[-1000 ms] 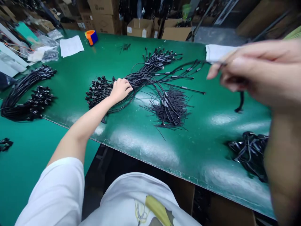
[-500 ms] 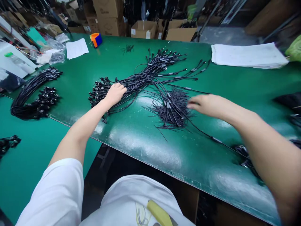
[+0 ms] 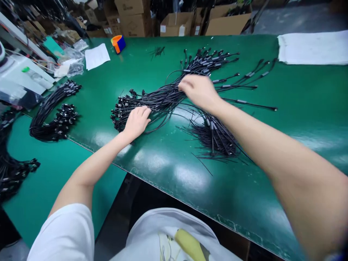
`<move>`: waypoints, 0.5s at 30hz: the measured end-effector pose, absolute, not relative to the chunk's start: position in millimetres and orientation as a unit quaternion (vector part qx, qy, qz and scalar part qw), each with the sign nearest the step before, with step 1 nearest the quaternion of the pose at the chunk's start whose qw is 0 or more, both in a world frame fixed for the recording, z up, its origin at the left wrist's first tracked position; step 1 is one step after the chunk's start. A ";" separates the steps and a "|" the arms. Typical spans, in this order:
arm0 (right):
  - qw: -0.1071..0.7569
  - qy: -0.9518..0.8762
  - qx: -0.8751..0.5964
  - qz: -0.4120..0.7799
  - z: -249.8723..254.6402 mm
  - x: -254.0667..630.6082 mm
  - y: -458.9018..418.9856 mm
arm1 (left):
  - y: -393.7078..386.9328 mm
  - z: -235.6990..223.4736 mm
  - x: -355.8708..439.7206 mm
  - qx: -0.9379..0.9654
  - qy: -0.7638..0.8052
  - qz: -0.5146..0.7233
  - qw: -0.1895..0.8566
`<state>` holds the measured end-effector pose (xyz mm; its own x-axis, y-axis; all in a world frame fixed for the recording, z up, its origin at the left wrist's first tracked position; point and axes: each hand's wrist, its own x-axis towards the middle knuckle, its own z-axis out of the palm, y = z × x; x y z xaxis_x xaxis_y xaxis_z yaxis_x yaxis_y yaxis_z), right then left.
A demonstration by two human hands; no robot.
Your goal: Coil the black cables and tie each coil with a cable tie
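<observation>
A long sheaf of thin black cables (image 3: 165, 98) with connector ends lies across the green table (image 3: 299, 108). My left hand (image 3: 136, 121) rests flat on the sheaf near its left connector ends, fingers together and stretched out. My right hand (image 3: 199, 90) reaches over the middle of the sheaf, fingers curled down onto the cables; what it grips is hidden under the hand. A pile of black cable ties (image 3: 214, 136) lies just under my right forearm.
A second cable bundle (image 3: 53, 116) lies at the table's left edge, more cables (image 3: 13, 170) on the lower green table. White sheets (image 3: 312, 49), a loose paper (image 3: 97, 56), an orange-and-blue tape roll (image 3: 118, 42) and cardboard boxes (image 3: 225, 23) stand at the back.
My right hand came down from close to the camera, passed over the cable ties, and now sits on the middle of the sheaf. My left hand stayed on the cables.
</observation>
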<state>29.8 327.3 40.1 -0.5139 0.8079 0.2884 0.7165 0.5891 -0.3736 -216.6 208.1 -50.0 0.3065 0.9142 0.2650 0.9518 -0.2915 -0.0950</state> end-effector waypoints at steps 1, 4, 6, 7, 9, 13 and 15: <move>0.287 -0.837 -0.454 0.104 58.2 36.7 316.5 | 213.8 -49.0 -217.7 -0.782 -0.608 -0.084 0.108; 0.425 -0.776 -0.458 0.083 107.8 63.0 287.5 | 229.0 -42.9 -218.7 -0.757 -0.646 -0.086 0.050; 0.469 -0.758 -0.450 0.056 126.4 81.3 273.8 | 231.0 -33.8 -216.7 -0.755 -0.640 -0.142 0.025; 0.471 -0.757 -0.451 0.046 130.3 89.4 268.8 | 228.9 -27.6 -214.8 -0.755 -0.629 -0.182 0.023; 0.444 -0.773 -0.450 0.053 130.0 101.9 262.5 | 221.4 -14.0 -209.1 -0.744 -0.612 -0.264 0.038; 0.582 -0.722 -0.349 0.136 120.6 109.8 260.6 | 215.0 6.2 -189.5 -0.751 -0.572 -0.326 0.053; 0.683 -0.652 -0.295 0.149 121.3 110.4 262.2 | 222.9 10.7 -176.9 -0.795 -0.532 -0.289 0.025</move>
